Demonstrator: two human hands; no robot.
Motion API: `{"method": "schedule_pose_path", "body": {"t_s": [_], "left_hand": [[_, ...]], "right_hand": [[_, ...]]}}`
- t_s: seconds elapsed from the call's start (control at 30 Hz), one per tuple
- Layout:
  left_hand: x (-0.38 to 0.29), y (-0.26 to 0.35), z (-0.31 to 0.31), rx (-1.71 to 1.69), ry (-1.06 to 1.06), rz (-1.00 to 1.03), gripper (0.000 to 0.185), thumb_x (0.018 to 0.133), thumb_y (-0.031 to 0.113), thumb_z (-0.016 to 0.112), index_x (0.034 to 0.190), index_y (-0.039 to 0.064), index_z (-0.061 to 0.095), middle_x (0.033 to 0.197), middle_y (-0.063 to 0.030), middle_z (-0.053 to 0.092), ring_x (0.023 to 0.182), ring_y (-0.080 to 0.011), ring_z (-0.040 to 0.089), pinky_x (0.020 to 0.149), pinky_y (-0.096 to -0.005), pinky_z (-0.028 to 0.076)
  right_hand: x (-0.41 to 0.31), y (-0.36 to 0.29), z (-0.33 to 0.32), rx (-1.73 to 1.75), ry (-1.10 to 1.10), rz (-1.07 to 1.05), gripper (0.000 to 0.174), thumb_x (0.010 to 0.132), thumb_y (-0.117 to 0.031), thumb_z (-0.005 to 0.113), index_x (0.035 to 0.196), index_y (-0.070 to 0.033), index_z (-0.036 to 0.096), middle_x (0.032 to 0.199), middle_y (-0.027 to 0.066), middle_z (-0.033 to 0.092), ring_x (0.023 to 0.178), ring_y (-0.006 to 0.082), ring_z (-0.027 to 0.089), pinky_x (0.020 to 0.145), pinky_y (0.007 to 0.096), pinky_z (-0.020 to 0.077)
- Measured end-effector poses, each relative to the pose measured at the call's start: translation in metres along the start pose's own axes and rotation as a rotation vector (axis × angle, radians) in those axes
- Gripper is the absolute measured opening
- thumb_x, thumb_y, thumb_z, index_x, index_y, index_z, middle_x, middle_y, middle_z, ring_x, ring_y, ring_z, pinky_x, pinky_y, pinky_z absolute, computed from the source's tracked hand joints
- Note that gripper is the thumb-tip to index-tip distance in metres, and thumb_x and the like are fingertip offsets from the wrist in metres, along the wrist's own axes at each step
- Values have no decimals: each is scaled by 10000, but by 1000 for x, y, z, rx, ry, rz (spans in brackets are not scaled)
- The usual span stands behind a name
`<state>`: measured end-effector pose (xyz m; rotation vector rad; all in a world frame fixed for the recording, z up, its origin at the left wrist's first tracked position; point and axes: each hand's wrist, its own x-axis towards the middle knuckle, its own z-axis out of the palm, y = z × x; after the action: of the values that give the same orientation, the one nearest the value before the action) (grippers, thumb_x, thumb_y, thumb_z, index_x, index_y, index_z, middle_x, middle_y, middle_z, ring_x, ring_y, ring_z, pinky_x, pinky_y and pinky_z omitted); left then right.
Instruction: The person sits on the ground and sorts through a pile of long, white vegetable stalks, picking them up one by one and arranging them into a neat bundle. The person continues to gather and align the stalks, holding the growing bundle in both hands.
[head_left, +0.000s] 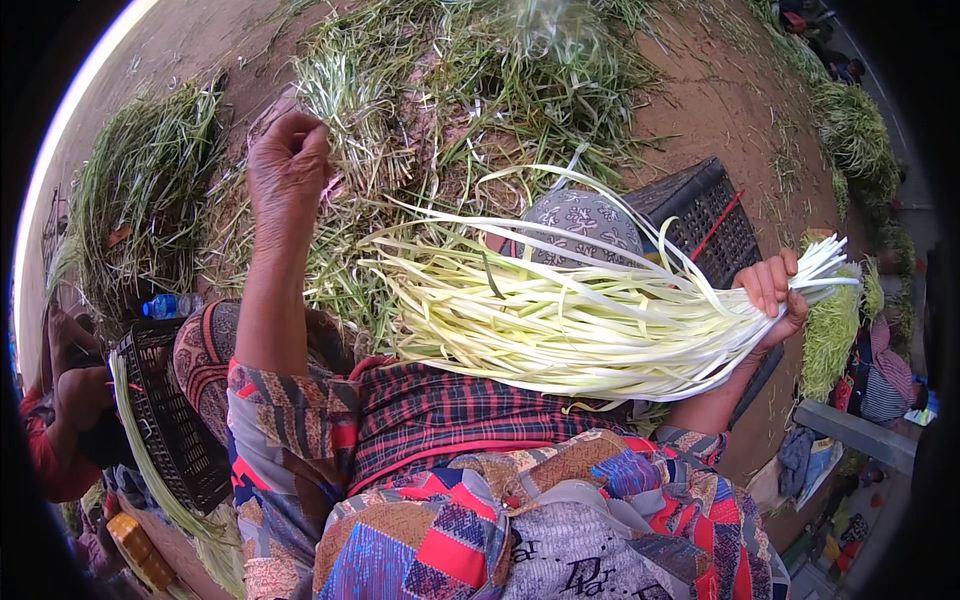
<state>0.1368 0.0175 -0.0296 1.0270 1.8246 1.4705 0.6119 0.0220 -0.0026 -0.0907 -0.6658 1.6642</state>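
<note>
My right hand (772, 300) grips a large bundle of long, flat, pale yellow-white leaves (555, 322), which look like blanched garlic chives, close to their white stem ends. The stem tips stick out to the right past my fingers. The loose leaf ends fan out leftward over my lap and the red-and-black checked cloth (480, 405). Raised at the left, my left hand (289, 154) has its fingers curled in, and nothing shows in it. Beyond that hand lies a clump of green-and-white leaves (360, 127) on a heap of leaf litter (525, 82).
A black plastic crate (701, 214) with a red string stands at the right, another crate (176, 412) at the left. A green leaf pile (142, 195) and a plastic bottle (171, 306) are at the left. Another person (67, 412) sits there. A pale-green bundle (832, 330) lies far right.
</note>
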Motion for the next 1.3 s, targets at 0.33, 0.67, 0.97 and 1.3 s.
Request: {"method": "schedule_pose_path", "body": {"t_s": [0.33, 0.67, 0.97, 1.3], "left_hand": [[-53, 21, -31, 464, -470, 425, 96, 787, 70, 700, 883, 64, 692, 788, -47, 602, 694, -175, 608, 644, -300, 489], [-106, 37, 40, 633, -505, 853, 124, 736, 80, 695, 832, 62, 618, 787, -71, 570, 759, -282, 573, 679, -394, 474], [-144, 53, 53, 764, -442, 803, 131, 749, 93, 563, 859, 66, 498, 741, -76, 502, 694, -230, 602, 541, -341, 506], [-109, 7, 50, 682, -299, 513, 136, 836, 70, 514, 724, -5, 518, 655, -208, 598, 604, -386, 613, 577, -461, 500]], "right_hand": [[-1, 0, -3, 9, 63, -7, 268, 742, -59, 577, 946, -58, 403, 689, -8, 407, 549, 94, 449, 585, 255, 395], [-1, 0, -5, 41, 71, -16, 262, 737, -61, 580, 932, -59, 404, 698, -11, 409, 562, 88, 444, 591, 246, 401], [0, 3, -11, 72, 97, -14, 286, 731, -47, 587, 972, -30, 435, 703, -3, 411, 574, 95, 445, 604, 255, 404], [-4, 7, -20, 71, 135, -1, 275, 723, -46, 571, 966, -15, 445, 694, 0, 406, 573, 106, 446, 603, 265, 406]]}}
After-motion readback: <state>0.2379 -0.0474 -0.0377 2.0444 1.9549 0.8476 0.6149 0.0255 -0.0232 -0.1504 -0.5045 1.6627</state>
